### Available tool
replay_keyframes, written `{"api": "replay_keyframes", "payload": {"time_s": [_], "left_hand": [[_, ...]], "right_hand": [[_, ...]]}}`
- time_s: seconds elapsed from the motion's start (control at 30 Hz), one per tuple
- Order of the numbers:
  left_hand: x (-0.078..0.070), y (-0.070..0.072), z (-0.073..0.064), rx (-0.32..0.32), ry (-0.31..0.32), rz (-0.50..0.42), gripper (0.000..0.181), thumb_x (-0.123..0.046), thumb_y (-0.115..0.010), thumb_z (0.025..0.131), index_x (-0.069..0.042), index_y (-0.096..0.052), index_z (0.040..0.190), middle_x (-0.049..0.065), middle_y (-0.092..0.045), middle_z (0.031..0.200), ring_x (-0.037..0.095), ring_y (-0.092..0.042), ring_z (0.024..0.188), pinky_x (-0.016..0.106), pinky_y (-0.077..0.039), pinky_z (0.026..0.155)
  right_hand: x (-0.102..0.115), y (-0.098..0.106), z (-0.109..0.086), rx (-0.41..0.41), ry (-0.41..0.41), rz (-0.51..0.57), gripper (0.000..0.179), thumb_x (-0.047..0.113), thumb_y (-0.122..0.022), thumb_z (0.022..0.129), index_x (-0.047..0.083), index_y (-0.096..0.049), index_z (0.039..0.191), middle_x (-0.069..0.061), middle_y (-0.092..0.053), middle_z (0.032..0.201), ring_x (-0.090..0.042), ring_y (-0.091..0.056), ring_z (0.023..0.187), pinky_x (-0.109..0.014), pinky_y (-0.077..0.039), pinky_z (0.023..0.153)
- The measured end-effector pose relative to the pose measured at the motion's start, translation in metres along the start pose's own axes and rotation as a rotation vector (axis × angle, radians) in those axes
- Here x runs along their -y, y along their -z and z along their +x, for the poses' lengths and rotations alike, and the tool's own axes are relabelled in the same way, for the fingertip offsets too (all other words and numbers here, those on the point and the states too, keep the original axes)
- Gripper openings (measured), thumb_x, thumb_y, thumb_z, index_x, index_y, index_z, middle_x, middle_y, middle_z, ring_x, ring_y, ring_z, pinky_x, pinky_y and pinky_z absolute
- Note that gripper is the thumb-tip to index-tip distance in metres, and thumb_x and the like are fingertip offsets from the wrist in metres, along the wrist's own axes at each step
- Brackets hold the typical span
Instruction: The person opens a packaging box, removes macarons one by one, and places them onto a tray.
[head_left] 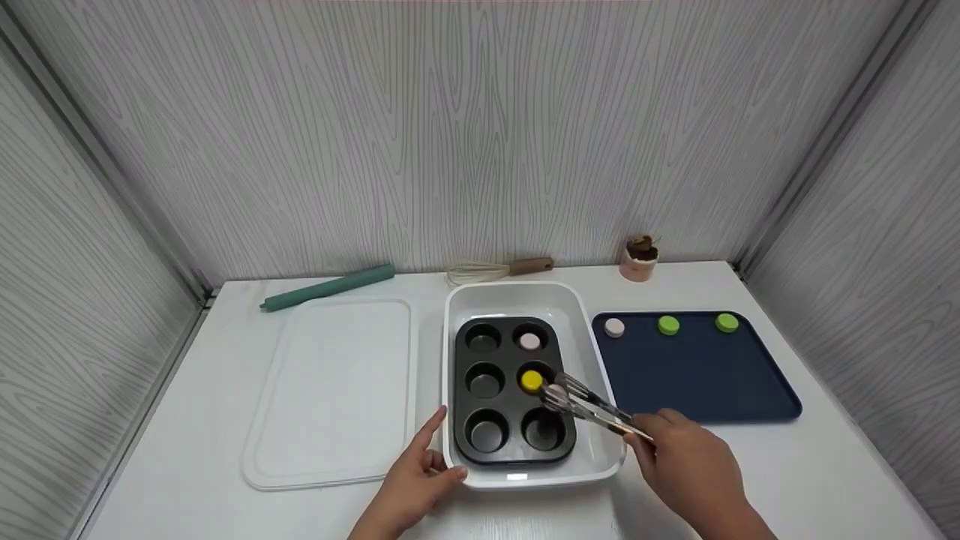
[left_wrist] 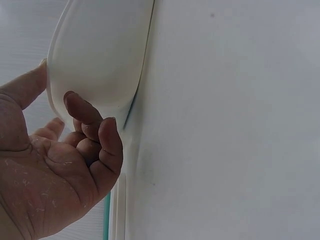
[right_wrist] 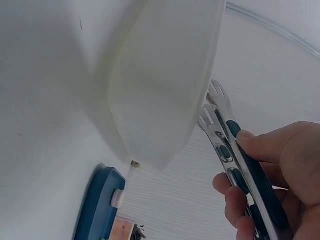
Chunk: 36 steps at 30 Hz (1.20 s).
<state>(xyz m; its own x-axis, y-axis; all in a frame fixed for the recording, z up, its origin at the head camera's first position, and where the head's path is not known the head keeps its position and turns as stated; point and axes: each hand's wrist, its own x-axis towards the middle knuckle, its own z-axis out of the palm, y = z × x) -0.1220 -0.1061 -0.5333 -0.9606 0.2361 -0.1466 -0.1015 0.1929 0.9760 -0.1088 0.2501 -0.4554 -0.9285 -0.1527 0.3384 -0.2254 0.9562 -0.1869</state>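
Note:
My right hand (head_left: 686, 457) grips a pair of metal tongs (right_wrist: 227, 152) with dark blue grips. The tong tips in the head view hold a pale round piece (head_left: 556, 392), partly hidden by the prongs, over the right side of a dark muffin tin (head_left: 508, 390). A yellow round piece (head_left: 532, 381) sits in the right middle cup and a pale pink one (head_left: 529, 341) in the right far cup. The tin lies inside a white tub (head_left: 457, 300). My left hand (head_left: 416, 480) touches the tub's near left corner, thumb at the front rim and a straight finger along the side.
Right of the tub, a navy tray (head_left: 697, 375) bears a pale pink piece (head_left: 614, 327) and two green pieces (head_left: 668, 325). To the left lies a white lid-like panel (head_left: 337, 390). Behind are a green rolling pin (head_left: 330, 288), a whisk (head_left: 499, 270) and a small pot (head_left: 639, 260).

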Motion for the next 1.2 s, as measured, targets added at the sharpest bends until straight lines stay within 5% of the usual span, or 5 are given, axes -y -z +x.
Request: {"api": "replay_keyframes", "payload": {"time_s": [0.3, 0.57, 0.8, 1.2], "left_hand": [[0.0, 0.0, 0.0, 0.003, -0.002, 0.007, 0.098, -0.012, -0.082, 0.09, -0.01, -0.023, 0.169, 0.005, -0.068, 0.08, 0.013, -0.056, 0.065, 0.023, -0.046, 0.056], [0.0, 0.0, 0.001, 0.006, -0.007, 0.0, 0.099, -0.013, -0.082, 0.09, -0.01, -0.023, 0.169, 0.004, -0.066, 0.078, 0.012, -0.054, 0.063, 0.023, -0.045, 0.055], [0.0, 0.001, 0.001, 0.004, -0.01, 0.002, 0.099, -0.014, -0.082, 0.09, -0.01, -0.023, 0.169, 0.004, -0.065, 0.078, 0.013, -0.054, 0.064, 0.024, -0.045, 0.056], [0.002, 0.001, 0.001, 0.009, -0.008, -0.023, 0.099, -0.013, -0.082, 0.091, -0.011, -0.022, 0.17, 0.005, -0.064, 0.079, 0.011, -0.053, 0.062, 0.023, -0.044, 0.053]], "right_hand": [[-0.022, 0.018, 0.005, -0.133, -0.04, 0.009, 0.022, 0.015, -0.087, 0.087, 0.006, -0.081, 0.106, -0.007, -0.07, 0.087, -0.021, -0.066, 0.066, -0.045, -0.053, 0.052], [-0.049, 0.03, 0.005, -0.198, -0.037, -0.036, 0.025, 0.013, -0.088, 0.084, 0.0, -0.08, 0.104, -0.011, -0.069, 0.085, -0.026, -0.066, 0.063, -0.047, -0.05, 0.048], [-0.068, 0.031, 0.0, -0.193, -0.067, -0.053, 0.025, 0.011, -0.088, 0.084, -0.002, -0.079, 0.103, -0.012, -0.069, 0.084, -0.027, -0.066, 0.063, -0.047, -0.05, 0.047], [-0.087, 0.02, -0.008, -0.035, -0.164, -0.037, 0.024, 0.013, -0.08, 0.092, -0.005, -0.077, 0.106, -0.02, -0.07, 0.091, -0.038, -0.068, 0.072, -0.056, -0.053, 0.057]]}}
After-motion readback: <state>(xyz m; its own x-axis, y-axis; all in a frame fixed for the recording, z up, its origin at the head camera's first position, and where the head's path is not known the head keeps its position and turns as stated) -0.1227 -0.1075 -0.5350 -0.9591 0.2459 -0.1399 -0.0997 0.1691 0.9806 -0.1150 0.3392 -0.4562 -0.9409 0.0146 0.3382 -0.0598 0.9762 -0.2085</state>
